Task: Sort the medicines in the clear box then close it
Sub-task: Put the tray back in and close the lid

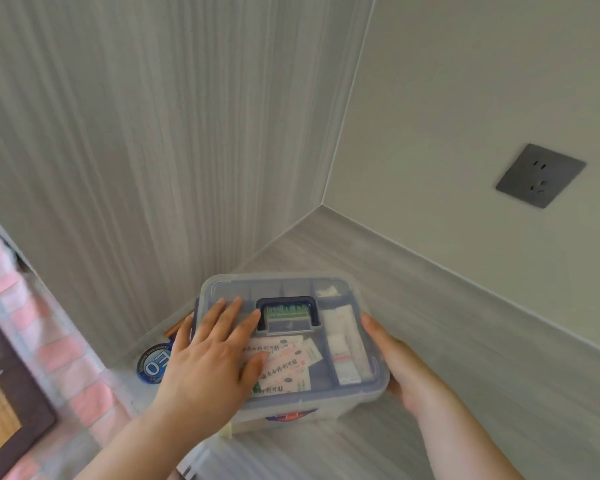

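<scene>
1. The left hand point(208, 362) lies flat on the lid point(229, 285) of the clear box point(326, 407). Its fingers are straight and spread, with the fingertips beside the dark blue handle point(286, 315).
2. The right hand point(399, 362) holds the box's right side with the thumb up against the lid's rim. The rest of its fingers are hidden behind the wall.
3. The lid sits on the box. Through it show flat packets with red print point(284, 362) in the near compartment, partly under the left hand, and white packets point(343, 341) in the long compartment on the right.
4. The box stands on a grey wood-grain counter point(430, 306), near the corner where two walls meet.
5. A round blue label point(153, 363) shows just left of the box, by the left thumb. I cannot tell what it is stuck to.
6. Farther out there is a dark grey socket point(540, 175) on the right wall, and a pink checked cloth point(49, 358) at the far left.
</scene>
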